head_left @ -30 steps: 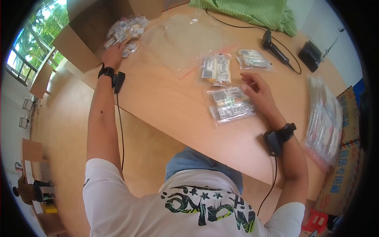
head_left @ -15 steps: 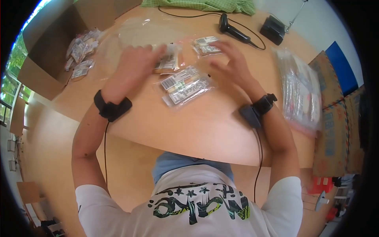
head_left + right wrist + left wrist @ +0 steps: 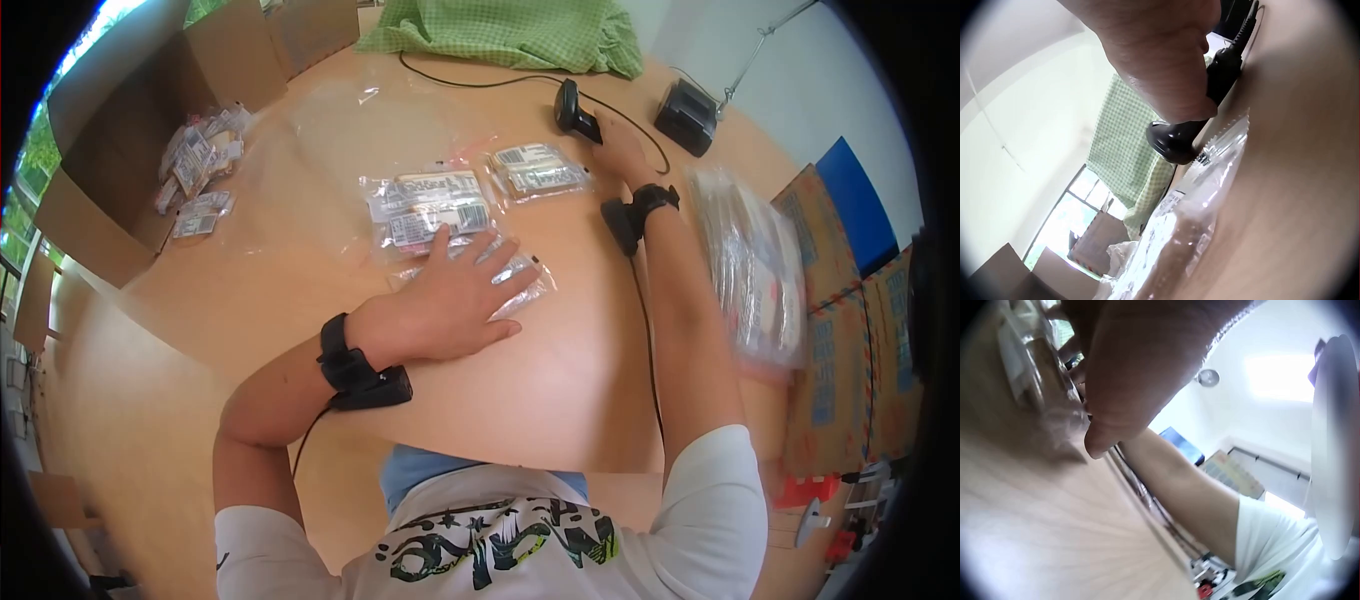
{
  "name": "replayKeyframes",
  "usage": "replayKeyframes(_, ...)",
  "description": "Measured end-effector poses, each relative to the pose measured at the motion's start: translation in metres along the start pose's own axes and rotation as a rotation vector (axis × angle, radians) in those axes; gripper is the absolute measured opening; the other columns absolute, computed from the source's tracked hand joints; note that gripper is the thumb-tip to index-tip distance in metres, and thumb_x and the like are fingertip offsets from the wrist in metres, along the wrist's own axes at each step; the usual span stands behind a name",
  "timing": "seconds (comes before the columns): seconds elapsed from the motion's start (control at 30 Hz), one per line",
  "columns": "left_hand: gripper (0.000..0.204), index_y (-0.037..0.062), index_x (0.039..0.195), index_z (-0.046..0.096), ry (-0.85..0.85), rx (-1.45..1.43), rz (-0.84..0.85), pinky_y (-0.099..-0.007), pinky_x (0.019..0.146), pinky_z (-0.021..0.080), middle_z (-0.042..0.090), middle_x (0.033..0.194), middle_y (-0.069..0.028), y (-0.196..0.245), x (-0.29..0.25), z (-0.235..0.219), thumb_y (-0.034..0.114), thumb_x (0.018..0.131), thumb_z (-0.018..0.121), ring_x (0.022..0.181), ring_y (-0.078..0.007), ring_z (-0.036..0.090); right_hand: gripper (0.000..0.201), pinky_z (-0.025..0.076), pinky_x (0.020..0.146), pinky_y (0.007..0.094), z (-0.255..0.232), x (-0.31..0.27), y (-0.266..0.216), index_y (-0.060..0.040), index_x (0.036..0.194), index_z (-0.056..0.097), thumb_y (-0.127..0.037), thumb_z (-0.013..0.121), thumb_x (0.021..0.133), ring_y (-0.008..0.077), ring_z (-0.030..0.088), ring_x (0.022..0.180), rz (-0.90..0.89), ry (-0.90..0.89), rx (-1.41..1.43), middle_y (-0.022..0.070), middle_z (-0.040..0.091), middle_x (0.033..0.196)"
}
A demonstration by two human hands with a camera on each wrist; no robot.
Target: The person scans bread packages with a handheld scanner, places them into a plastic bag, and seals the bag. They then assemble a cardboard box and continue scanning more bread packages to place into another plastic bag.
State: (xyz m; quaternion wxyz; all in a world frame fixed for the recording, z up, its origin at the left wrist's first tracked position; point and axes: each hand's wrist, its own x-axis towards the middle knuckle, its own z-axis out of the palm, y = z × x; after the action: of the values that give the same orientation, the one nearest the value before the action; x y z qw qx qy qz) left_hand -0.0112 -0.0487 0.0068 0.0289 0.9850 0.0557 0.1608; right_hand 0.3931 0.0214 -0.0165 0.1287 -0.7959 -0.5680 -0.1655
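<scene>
My left hand [image 3: 445, 305] rests with spread fingers on a clear plastic packet [image 3: 535, 283] near the table's front, covering most of it. Its index fingertip reaches the lower edge of another labelled packet [image 3: 435, 205] just behind. To the right of that lies a third labelled packet [image 3: 538, 168]. My right hand [image 3: 622, 150] grips the handle of a black barcode scanner [image 3: 570, 108], whose head points away from me. In the right wrist view, the thumb side of the hand lies across the scanner [image 3: 1175, 140], with the other fingers hidden.
An open cardboard box [image 3: 95, 200] stands at the left, with a heap of packets [image 3: 205, 150] by its opening. A green checked cloth [image 3: 500, 35] lies at the back. A black device [image 3: 687, 115] and a stack of plastic bags [image 3: 750, 265] are at the right.
My left hand has come from the heap by the box to the packets in the middle and now rests there. My right hand has moved from the packets to the scanner and grips it.
</scene>
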Motion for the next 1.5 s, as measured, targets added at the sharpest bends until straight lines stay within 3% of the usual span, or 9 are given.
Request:
replayKeyframes(0.27,0.069,0.0013,0.137,0.041,0.218,0.037,-0.103,-0.0467,0.1,0.038,0.047,0.13,-0.0265,-0.055,0.006,-0.008,0.046,0.087,0.056,0.122,-0.0398,0.045,0.057,0.047,0.087,0.0463,-0.026,-0.023,-0.032,-0.0118,0.136,0.042,-0.028,0.059,0.085,0.0379,0.059,0.103,0.04,-0.044,0.136,0.0217,0.059,0.112)
replayKeyframes(0.33,0.073,-0.0008,0.137,0.04,0.215,0.25,-0.274,-0.0466,0.101,0.037,0.047,0.13,-0.0267,-0.051,0.007,-0.031,0.047,0.085,0.058,0.121,-0.04,0.045,0.057,0.048,0.085,0.0433,-0.035,-0.028,-0.027,-0.0087,0.135,0.043,-0.027,0.06,0.084,0.0342,0.06,0.099,0.042,0.048,0.316,0.0194,0.06,0.107)
replayKeyframes(0.43,0.084,-0.004,0.138,0.039,-0.069,0.015,-0.543,-0.0443,0.1,0.039,0.047,0.129,-0.0276,-0.056,0.013,-0.043,0.05,0.079,0.066,0.118,-0.0405,0.048,0.057,0.048,0.081,0.0364,-0.07,-0.046,-0.027,-0.0044,0.133,0.045,-0.024,0.06,0.082,0.0248,0.06,0.09,0.051,0.135,0.755,0.0144,0.06,0.099)
replayKeyframes(0.6,0.091,-0.0034,0.136,0.041,-0.082,-0.11,-0.773,-0.0424,0.096,0.043,0.05,0.124,-0.0281,-0.063,0.012,-0.045,0.05,0.071,0.075,0.116,-0.0397,0.049,0.05,0.045,0.073,0.0246,-0.13,-0.095,-0.032,-0.0014,0.125,0.049,-0.017,0.057,0.078,0.0119,0.054,0.074,0.008,0.193,1.34,0.0073,0.057,0.092)
replayKeyframes(0.8,0.054,-0.0059,0.124,0.053,0.162,-0.467,-0.636,-0.031,0.076,0.049,0.065,0.103,-0.0148,-0.118,-0.008,-0.043,0.021,0.081,0.069,0.084,-0.0205,0.062,0.039,0.044,0.075,0.025,-0.142,-0.134,-0.033,-0.0019,0.12,0.051,-0.013,0.063,0.084,0.0086,0.05,0.082,-0.105,0.191,1.03,0.0024,0.057,0.095)
replayKeyframes(0.9,0.048,-0.0045,0.123,0.053,0.426,-0.744,-0.7,-0.0307,0.074,0.049,0.064,0.103,-0.0136,-0.113,0.008,-0.039,0.018,0.082,0.067,0.086,-0.0188,0.061,0.035,0.043,0.076,0.0253,-0.147,-0.158,-0.059,-0.003,0.118,0.051,-0.012,0.065,0.087,0.0076,0.047,0.087,-0.133,0.137,0.96,-0.0001,0.057,0.097)
replayKeyframes(1.07,0.041,-0.0016,0.12,0.054,0.568,-0.811,-0.669,-0.0296,0.071,0.05,0.064,0.103,-0.0136,-0.115,0.045,-0.017,0.014,0.084,0.063,0.086,-0.0163,0.061,0.061,0.049,0.077,0.038,-0.119,-0.178,-0.069,-0.0066,0.123,0.045,-0.025,0.073,0.072,0.0358,0.063,0.09,-0.191,0.068,0.806,0.0196,0.063,0.098)
replayKeyframes(1.2,0.039,-0.0017,0.118,0.054,0.652,-0.844,-0.604,-0.0294,0.074,0.052,0.064,0.103,-0.0141,-0.105,0.056,-0.001,0.01,0.083,0.065,0.089,-0.016,0.062,0.06,0.05,0.074,0.0372,-0.111,-0.194,-0.071,-0.0074,0.122,0.049,-0.026,0.076,0.072,0.0322,0.064,0.085,-0.31,0.139,0.585,0.015,0.064,0.097)
replayKeyframes(1.5,0.035,-0.0028,0.113,0.056,0.778,-0.679,-0.479,-0.0276,0.078,0.051,0.065,0.1,-0.0113,-0.055,0.058,-0.002,0.006,0.081,0.068,0.09,-0.0146,0.061,0.056,0.05,0.073,0.0374,-0.106,-0.203,-0.08,-0.006,0.12,0.054,-0.026,0.076,0.073,0.0322,0.064,0.086,-0.412,0.267,0.58,0.0131,0.064,0.098)
